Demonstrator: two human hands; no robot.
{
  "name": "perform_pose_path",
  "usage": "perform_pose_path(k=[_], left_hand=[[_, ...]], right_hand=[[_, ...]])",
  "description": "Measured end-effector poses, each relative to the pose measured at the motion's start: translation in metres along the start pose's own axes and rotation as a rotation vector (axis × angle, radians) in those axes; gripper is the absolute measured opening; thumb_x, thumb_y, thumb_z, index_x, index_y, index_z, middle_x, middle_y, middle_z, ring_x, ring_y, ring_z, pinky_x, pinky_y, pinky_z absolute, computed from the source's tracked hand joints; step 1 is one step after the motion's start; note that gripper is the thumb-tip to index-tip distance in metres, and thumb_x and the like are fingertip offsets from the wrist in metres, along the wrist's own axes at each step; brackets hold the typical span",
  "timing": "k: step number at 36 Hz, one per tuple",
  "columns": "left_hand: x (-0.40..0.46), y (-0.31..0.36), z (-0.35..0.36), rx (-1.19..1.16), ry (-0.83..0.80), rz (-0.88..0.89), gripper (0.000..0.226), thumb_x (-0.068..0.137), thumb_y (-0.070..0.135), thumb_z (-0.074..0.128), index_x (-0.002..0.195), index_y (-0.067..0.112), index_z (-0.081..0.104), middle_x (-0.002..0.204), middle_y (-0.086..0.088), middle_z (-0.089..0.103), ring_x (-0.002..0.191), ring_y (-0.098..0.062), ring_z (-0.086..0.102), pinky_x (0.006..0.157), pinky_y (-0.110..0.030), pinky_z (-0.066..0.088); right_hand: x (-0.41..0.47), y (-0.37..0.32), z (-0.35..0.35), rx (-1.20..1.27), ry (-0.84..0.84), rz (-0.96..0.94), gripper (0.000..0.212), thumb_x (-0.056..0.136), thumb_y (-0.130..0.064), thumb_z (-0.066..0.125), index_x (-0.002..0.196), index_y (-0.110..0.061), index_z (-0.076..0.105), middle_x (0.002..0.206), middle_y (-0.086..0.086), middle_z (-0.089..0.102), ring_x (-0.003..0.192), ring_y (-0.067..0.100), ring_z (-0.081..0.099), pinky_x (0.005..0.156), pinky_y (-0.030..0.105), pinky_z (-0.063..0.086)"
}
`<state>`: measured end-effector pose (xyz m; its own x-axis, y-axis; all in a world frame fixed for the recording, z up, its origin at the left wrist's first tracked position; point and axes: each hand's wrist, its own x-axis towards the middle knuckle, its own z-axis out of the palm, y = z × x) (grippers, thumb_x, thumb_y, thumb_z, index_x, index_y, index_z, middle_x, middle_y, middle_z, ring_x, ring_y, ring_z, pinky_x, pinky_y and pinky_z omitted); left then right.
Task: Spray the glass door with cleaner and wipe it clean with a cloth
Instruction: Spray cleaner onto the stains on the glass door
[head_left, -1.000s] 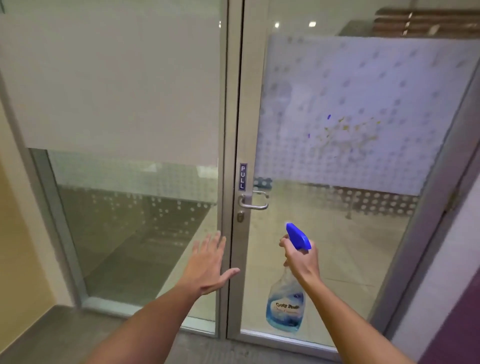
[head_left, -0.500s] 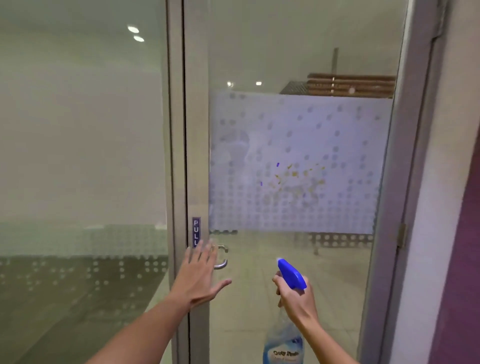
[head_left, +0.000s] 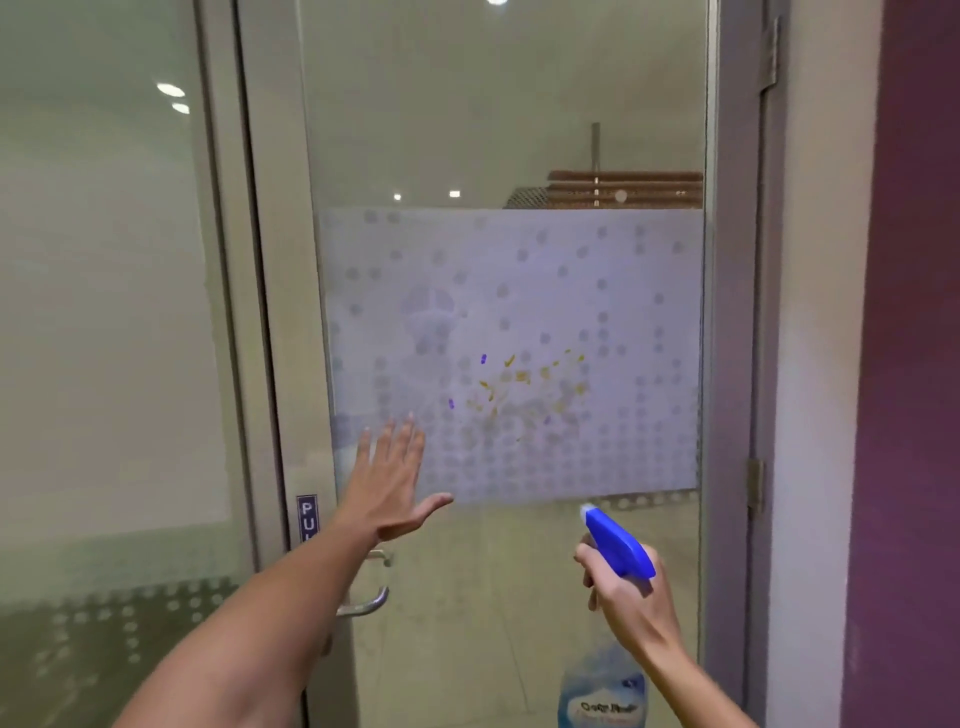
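The glass door (head_left: 509, 130) fills the middle of the head view, with a frosted dotted band across it. Yellow and purple smears (head_left: 519, 384) dirty the band's centre. My right hand (head_left: 626, 597) grips the neck of a spray bottle (head_left: 618, 545) with a blue trigger head, its nozzle aimed up at the glass below the smears. The bottle's clear body with blue liquid hangs at the bottom edge. My left hand (head_left: 389, 483) is flat with fingers straight, raised against the lower left of the frosted band. No cloth is in view.
A metal lever handle (head_left: 366, 603) and a PULL sign (head_left: 306, 517) sit on the door's left stile under my left forearm. A fixed glass panel (head_left: 104, 312) stands to the left. The door frame, hinges (head_left: 754, 486) and a purple wall (head_left: 914, 364) lie to the right.
The view has tilted up and closed in on the door. My left hand rose from the handle area to the frosted band. My right hand lifted the spray bottle towards the smears.
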<state>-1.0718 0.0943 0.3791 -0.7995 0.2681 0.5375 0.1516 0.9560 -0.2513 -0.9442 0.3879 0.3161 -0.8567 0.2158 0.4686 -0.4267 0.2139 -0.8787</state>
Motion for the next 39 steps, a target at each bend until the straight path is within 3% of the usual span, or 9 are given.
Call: perform_pose_path(k=[4,8,12,16,21,24,27,34,39], left_hand=[[0.037,-0.006,0.007,0.007,0.023,0.023,0.115,0.078,0.089,0.005,0.162,0.009,0.006,0.171,-0.014,-0.006,0.157,-0.036,-0.006,0.124,-0.058,-0.005],[0.068,-0.019,0.022,0.05,0.079,0.144,0.112,0.084,0.086,0.016,0.16,0.004,0.022,0.169,-0.018,0.011,0.156,-0.041,0.011,0.122,-0.058,-0.001],[0.095,-0.035,0.037,0.058,0.12,0.226,0.11,0.084,0.085,0.028,0.153,0.0,0.038,0.164,-0.021,0.028,0.151,-0.043,0.024,0.121,-0.058,0.005],[0.116,-0.053,0.048,0.062,0.164,0.256,0.111,0.081,0.085,0.03,0.153,0.001,0.037,0.165,-0.022,0.027,0.151,-0.045,0.022,0.122,-0.062,0.006],[0.143,-0.075,0.053,0.088,0.218,0.286,0.113,0.08,0.085,0.031,0.158,0.003,0.028,0.168,-0.021,0.017,0.154,-0.046,0.013,0.121,-0.069,0.008],[0.155,-0.086,0.055,0.116,0.24,0.314,0.111,0.082,0.083,0.03,0.158,0.002,0.027,0.168,-0.021,0.015,0.155,-0.045,0.01,0.121,-0.07,0.008],[0.165,-0.096,0.058,0.136,0.264,0.349,0.113,0.081,0.085,0.03,0.158,0.002,0.026,0.169,-0.02,0.012,0.156,-0.044,0.008,0.121,-0.07,0.009],[0.176,-0.103,0.071,0.14,0.343,0.404,0.119,0.078,0.088,0.033,0.159,0.002,0.023,0.169,-0.02,0.011,0.156,-0.044,0.008,0.12,-0.071,0.008],[0.179,-0.104,0.076,0.163,0.419,0.406,0.118,0.08,0.088,0.034,0.158,0.001,0.024,0.169,-0.021,0.011,0.155,-0.045,0.009,0.12,-0.072,0.01]], right_hand=[[0.008,0.0,-0.012,-0.019,0.046,-0.015,0.025,0.09,-0.005,0.067,0.071,0.007,0.056,0.058,0.016,0.05,0.051,0.021,0.047,0.048,0.028,0.045],[0.013,-0.004,-0.017,-0.008,0.092,-0.028,0.024,0.089,-0.005,0.069,0.066,-0.003,0.062,0.063,0.023,0.057,0.05,0.023,0.053,0.05,0.029,0.046],[0.012,-0.008,-0.008,-0.019,0.144,-0.039,0.028,0.09,-0.003,0.069,0.064,-0.003,0.059,0.061,0.021,0.055,0.051,0.022,0.05,0.049,0.026,0.045],[0.012,-0.013,0.012,-0.053,0.194,-0.055,0.028,0.09,-0.001,0.068,0.064,-0.001,0.059,0.061,0.023,0.055,0.049,0.02,0.049,0.047,0.025,0.042],[0.012,-0.02,0.031,-0.082,0.235,-0.073,0.027,0.09,-0.002,0.067,0.067,0.005,0.055,0.06,0.027,0.05,0.048,0.022,0.044,0.048,0.033,0.039],[0.013,-0.025,0.038,-0.06,0.278,-0.064,0.025,0.09,-0.002,0.068,0.066,0.0,0.061,0.06,0.023,0.055,0.046,0.025,0.049,0.049,0.031,0.043],[0.013,-0.032,0.043,-0.003,0.347,-0.045,0.025,0.09,-0.004,0.07,0.065,-0.003,0.067,0.062,0.02,0.062,0.046,0.028,0.055,0.051,0.034,0.047],[0.013,-0.05,0.054,0.193,0.431,0.036,0.028,0.09,-0.021,0.07,0.076,0.003,0.072,0.071,0.011,0.07,0.059,0.017,0.061,0.045,0.03,0.05],[0.02,-0.054,0.059,0.192,0.421,0.056,0.042,0.074,-0.04,0.071,0.073,0.002,0.072,0.068,0.009,0.069,0.056,0.016,0.058,0.044,0.028,0.048]])
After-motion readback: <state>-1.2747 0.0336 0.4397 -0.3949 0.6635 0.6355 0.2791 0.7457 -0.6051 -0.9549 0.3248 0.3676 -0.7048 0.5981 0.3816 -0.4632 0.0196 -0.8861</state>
